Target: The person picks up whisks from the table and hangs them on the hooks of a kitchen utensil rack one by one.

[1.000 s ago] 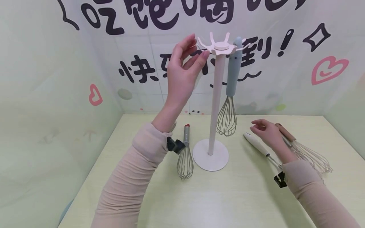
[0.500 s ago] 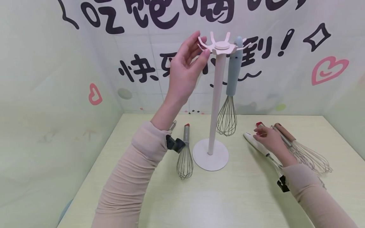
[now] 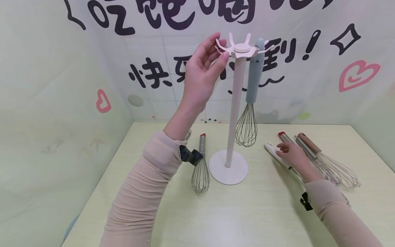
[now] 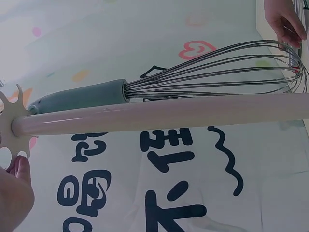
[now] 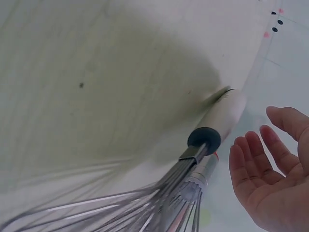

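Behind your table the wall banner (image 3: 172, 20) carries large black Chinese characters, an exclamation mark and pink hearts. Your left hand (image 3: 200, 72) is raised, its relaxed fingers touching a prong of the cream pole-and-disc utensil stand (image 3: 234, 103), where a grey-handled wire whisk (image 3: 251, 92) hangs. Your right hand (image 3: 290, 154), fingers loose and grasping nothing, lies over the white-handled whisk (image 3: 274, 152) on the pale green table (image 3: 247, 212).
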